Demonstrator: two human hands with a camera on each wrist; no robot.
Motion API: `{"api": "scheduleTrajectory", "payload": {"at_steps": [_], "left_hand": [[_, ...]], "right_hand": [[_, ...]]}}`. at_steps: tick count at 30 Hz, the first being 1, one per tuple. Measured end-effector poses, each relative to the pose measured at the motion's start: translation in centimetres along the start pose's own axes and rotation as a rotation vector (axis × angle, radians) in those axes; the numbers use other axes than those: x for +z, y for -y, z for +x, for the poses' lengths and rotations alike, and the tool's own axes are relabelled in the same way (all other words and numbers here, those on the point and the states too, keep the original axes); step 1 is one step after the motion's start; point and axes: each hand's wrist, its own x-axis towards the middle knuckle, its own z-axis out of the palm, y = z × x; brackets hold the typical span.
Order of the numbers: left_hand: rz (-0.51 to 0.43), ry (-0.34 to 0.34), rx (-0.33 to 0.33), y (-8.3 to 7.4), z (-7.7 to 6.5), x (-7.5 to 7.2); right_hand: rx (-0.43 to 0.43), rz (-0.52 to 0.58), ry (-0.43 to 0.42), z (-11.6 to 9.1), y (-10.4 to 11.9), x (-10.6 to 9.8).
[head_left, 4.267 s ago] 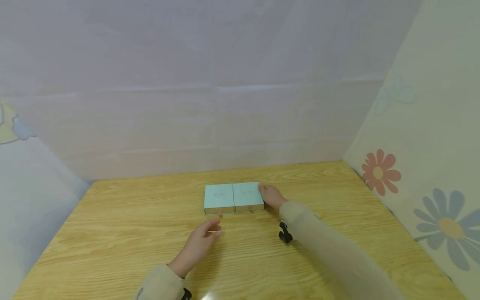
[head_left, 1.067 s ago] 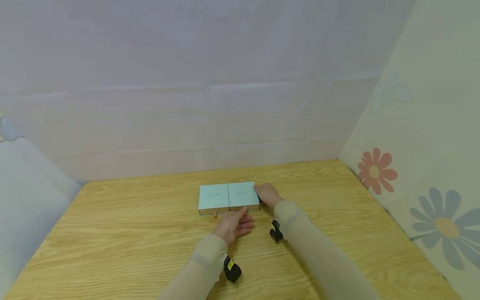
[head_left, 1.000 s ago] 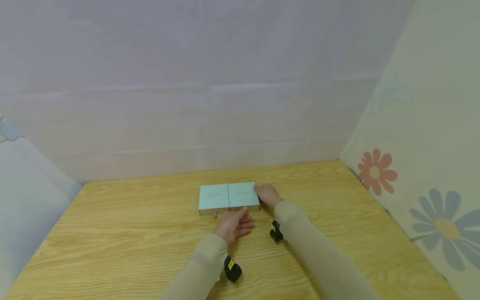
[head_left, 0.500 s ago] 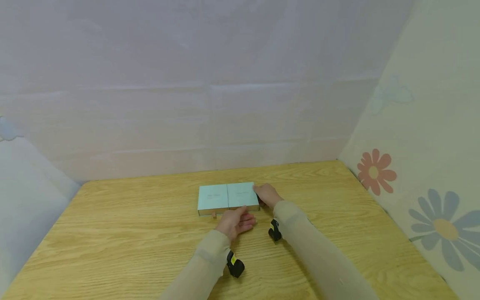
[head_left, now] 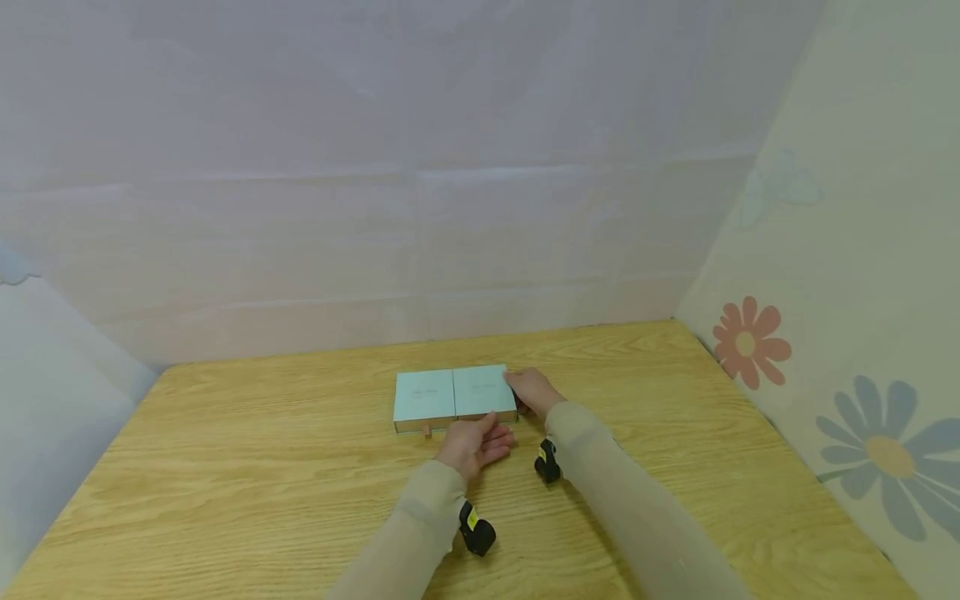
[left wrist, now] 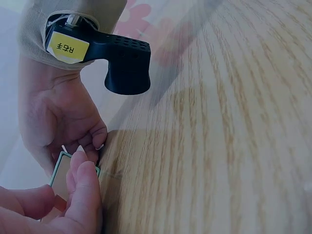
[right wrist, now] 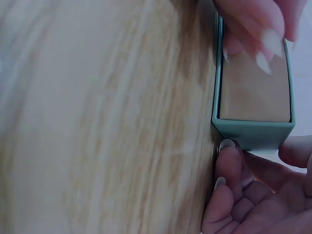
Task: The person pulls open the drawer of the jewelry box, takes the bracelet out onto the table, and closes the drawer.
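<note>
Right hand: was clamped on the right end of the pale-blue rectangular box.
Left hand: pinched the box's small orange-brown tab.
Box: lay near the yellow wood-grain table's far edge.
Reach: left hand, earlier short of it, had arrived.

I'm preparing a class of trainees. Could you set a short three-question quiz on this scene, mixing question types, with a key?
1. True or false: the person's right hand grips the right-hand end of the pale blue-green rectangular box with a dark seam across its top.

2. Multiple choice: in the head view, where does the small brown tab stick out?
A. At the box's far edge
B. At the near edge of the left half
C. At the top seam

3. Fill the gap: the person's left hand is at the box's ____ side (near or far).

Key: 1. True. 2. B. 3. Near.
</note>
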Motion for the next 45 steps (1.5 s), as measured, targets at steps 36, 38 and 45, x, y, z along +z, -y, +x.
{"api": "scheduleTrajectory", "payload": {"at_steps": [36,38,45], "left_hand": [[-0.024,-0.022,-0.017,-0.2,0.2,-0.1],[-0.018,-0.020,-0.017,-0.2,0.2,-0.1],[-0.022,-0.014,-0.022,-0.2,0.2,-0.1]], "right_hand": [[0.016,-0.026,-0.012,0.4,0.2,0.2],[-0.034,-0.086,-0.054,0.5,0.0,0.7],[-0.072,-0.241,-0.120,0.2,0.4,1.7]]}}
